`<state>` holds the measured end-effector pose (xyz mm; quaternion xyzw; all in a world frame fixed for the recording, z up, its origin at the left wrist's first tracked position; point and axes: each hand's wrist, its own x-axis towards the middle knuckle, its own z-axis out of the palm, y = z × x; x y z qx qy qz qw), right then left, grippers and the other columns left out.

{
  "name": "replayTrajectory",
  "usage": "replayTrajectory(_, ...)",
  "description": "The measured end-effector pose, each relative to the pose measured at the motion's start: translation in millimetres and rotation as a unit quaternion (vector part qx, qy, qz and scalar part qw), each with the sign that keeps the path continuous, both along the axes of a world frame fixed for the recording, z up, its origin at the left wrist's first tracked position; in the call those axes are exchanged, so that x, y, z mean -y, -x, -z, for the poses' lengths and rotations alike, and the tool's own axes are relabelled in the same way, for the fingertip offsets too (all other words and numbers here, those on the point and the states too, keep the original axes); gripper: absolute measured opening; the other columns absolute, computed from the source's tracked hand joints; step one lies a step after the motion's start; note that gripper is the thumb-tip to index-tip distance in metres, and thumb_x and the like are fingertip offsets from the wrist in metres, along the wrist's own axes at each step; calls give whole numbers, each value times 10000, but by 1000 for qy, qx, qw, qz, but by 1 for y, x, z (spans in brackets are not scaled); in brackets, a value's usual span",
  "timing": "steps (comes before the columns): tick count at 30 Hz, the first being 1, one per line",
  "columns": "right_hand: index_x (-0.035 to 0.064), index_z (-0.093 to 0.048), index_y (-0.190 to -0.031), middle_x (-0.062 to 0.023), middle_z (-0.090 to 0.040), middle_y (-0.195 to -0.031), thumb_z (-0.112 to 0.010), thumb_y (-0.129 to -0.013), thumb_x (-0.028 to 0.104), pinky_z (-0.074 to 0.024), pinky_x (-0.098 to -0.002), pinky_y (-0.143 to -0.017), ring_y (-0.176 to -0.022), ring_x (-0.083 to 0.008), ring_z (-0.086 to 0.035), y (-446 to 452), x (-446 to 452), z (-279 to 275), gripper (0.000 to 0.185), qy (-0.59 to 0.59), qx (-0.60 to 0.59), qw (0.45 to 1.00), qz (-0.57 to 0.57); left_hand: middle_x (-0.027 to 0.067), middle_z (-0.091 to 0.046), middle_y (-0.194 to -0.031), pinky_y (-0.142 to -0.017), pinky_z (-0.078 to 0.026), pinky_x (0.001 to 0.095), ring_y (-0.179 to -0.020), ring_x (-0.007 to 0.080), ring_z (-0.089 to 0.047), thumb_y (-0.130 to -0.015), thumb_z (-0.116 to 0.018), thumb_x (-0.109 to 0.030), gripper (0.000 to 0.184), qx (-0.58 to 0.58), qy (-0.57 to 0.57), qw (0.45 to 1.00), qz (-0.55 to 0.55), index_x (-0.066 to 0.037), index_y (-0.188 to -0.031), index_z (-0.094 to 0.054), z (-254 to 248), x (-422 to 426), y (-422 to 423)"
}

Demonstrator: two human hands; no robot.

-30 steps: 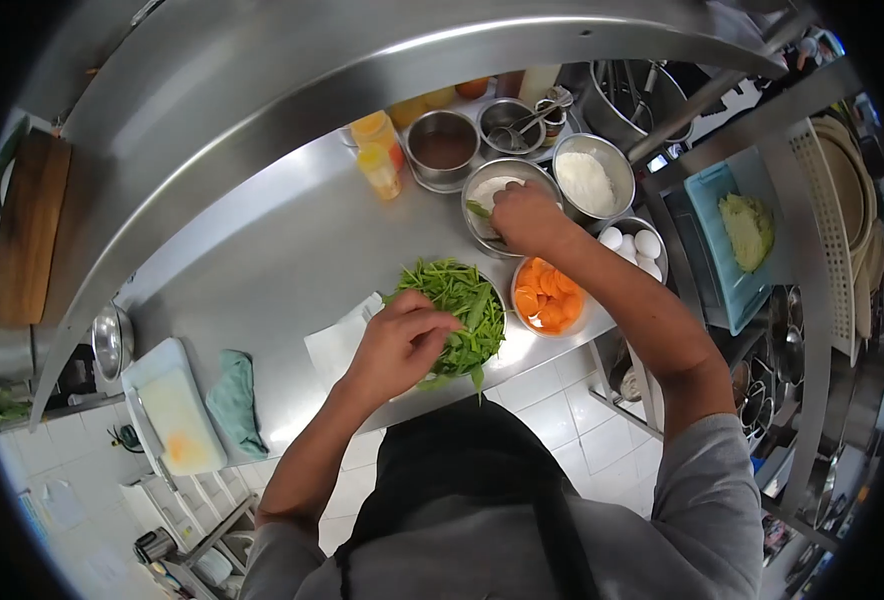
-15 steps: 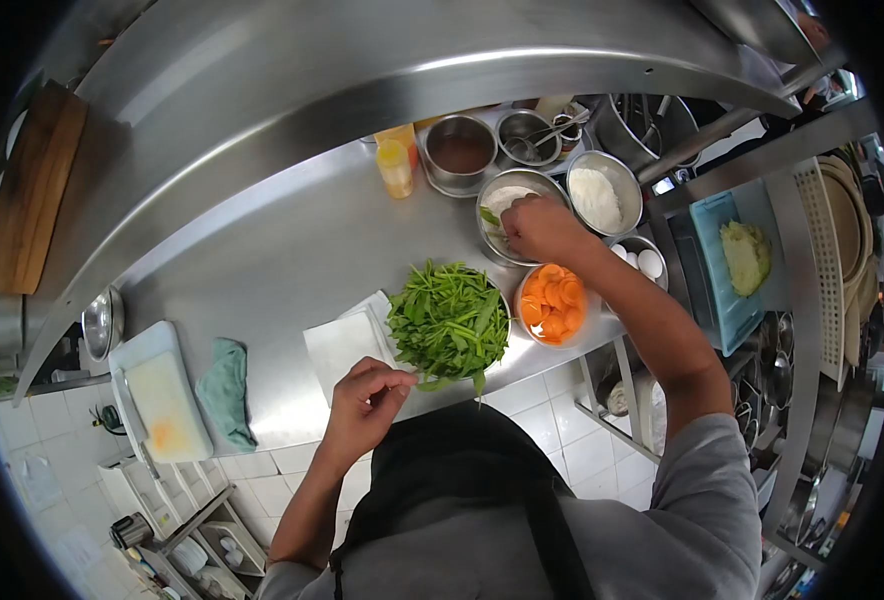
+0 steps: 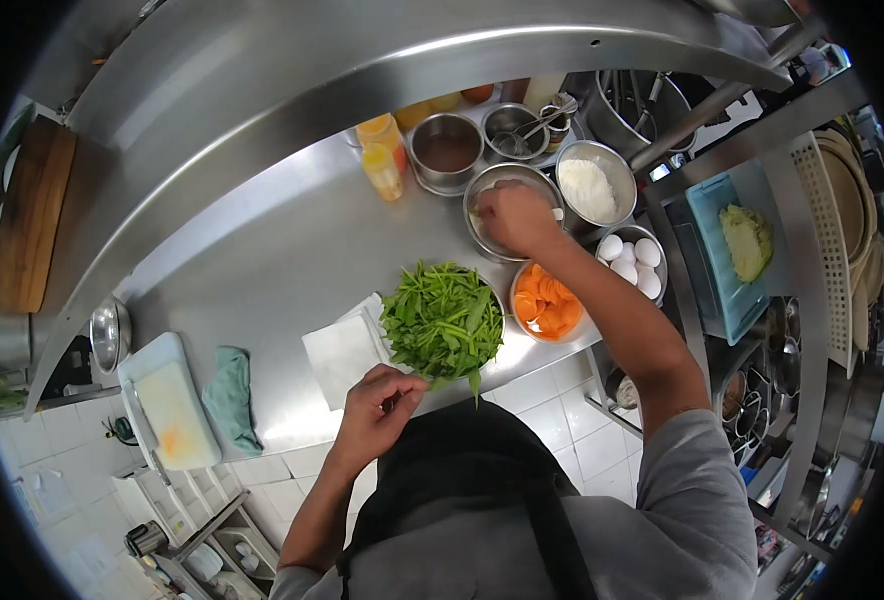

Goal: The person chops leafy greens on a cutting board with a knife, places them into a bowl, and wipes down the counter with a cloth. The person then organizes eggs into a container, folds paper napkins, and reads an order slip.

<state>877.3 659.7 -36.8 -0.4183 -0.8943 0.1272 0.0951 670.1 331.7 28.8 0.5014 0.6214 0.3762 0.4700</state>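
Note:
My right hand (image 3: 517, 218) reaches into a metal bowl of pale mixture (image 3: 477, 180), its fingers closed and pointing down; whatever they pinch is mostly hidden. Near the counter's front edge, my left hand (image 3: 377, 408) has its fingertips pinched together beside the lower left of a heaped bowl of green leaves (image 3: 442, 320). Something small and green shows by those fingertips, too small to make out. Orange slices (image 3: 547, 303) in a clear tub lie under my right forearm. White paper towels (image 3: 344, 350) are left of the leaves.
Behind stand a bowl of white flour (image 3: 590, 188), a pot of brown liquid (image 3: 447, 148) and a yellow-capped bottle (image 3: 381, 172). White eggs (image 3: 634, 262) fill a bowl at right. A green cloth (image 3: 231, 400) and a cutting board (image 3: 172, 402) lie at left.
My left hand has drawn back from over the leaves to the counter's front edge. My right hand stays at the same bowl, and the green piece seen at its fingers is now mostly hidden.

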Motion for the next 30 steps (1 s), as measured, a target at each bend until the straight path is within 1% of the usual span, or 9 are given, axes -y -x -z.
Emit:
replayTrajectory(1, 103, -787, -879, -164, -751, -952, -684, -858, 166, -593, -523, -828, -903, -385, -741, -5, 1, -6, 123, -28, -21, 999, 3, 32, -669, -947, -695, -493, 259, -799, 105, -608, -974, -751, -32, 137, -2, -4, 1000, -1, -51, -1102, -795, -1, -1, 0)
replayTrajectory(4, 93, -782, -884, -158, -727, -902, -686, -860, 168, -585, -513, -828, -910, -386, -725, -25, -1, -24, 124, 18, -62, 997, 41, 33, -670, -955, -696, -493, 259, -799, 106, -605, -976, -745, -32, 152, -11, -11, 1000, 2, -53, -1118, -792, -3, -5, 2)
replayTrajectory(9, 54, -773, -924, -165, -740, -937, -719, -878, 135, -574, -487, -808, -899, -381, -717, -52, 2, -37, 108, 15, -142, 989, 36, 43, -672, -988, -719, -504, 265, -812, 111, -608, -977, -735, -26, 165, 1, -4, 1000, 15, -53, -1131, -789, -4, -9, -4)
replayTrajectory(13, 44, -767, -961, -159, -740, -934, -741, -893, 95, -571, -444, -771, -837, -355, -716, -64, 23, -69, 89, 14, -203, 977, 67, 50, -671, -1004, -736, -512, 271, -834, 117, -617, -983, -729, -29, 175, 16, 16, 999, 33, -58, -1146, -786, -12, -9, -13)
replayTrajectory(15, 32, -769, -977, -145, -742, -926, -752, -903, 83, -568, -387, -738, -802, -292, -724, -71, 39, -82, 92, 47, -211, 971, 101, 49, -670, -996, -734, -512, 271, -839, 120, -618, -985, -728, -33, 178, 28, 1, 999, 33, -60, -1154, -781, -9, -2, -16)
replayTrajectory(17, 12, -764, -991, -122, -729, -891, -772, -905, 58, -556, -336, -716, -772, -206, -703, -74, 61, -84, 98, 67, -265, 954, 121, 49, -681, -1000, -748, -516, 280, -863, 134, -627, -989, -730, -38, 173, 37, 5, 999, 25, -59, -1155, -773, -14, 5, -18)
replayTrajectory(20, 7, -761, -1001, -90, -717, -887, -786, -895, 18, -545, -308, -708, -760, -155, -673, -65, 99, -103, 109, 106, -254, 952, 135, 48, -698, -1017, -766, -520, 294, -895, 150, -640, -1001, -723, -60, 156, 25, 18, 999, 35, -58, -1151, -769, -19, 19, -12)
replayTrajectory(23, 17, -762, -997, -74, -709, -905, -790, -883, -5, -539, -296, -710, -746, -150, -653, -46, 134, -106, 120, 136, -330, 931, 79, 44, -712, -1035, -777, -523, 306, -932, 163, -650, -1016, -718, -97, 155, 14, 32, 999, 41, -69, -1159, -770, -13, 36, -1)
replayTrajectory(30, 15, -768, -1008, -89, -717, -933, -787, -884, -14, -554, -305, -705, -787, -167, -669, 72, 231, -131, 129, 207, -358, 910, -35, 59, -711, -1036, -781, -539, 336, -921, 196, -676, -1002, -738, -137, 176, 6, 29, 1000, 7, -99, -1170, -775, -1, 115, 57)
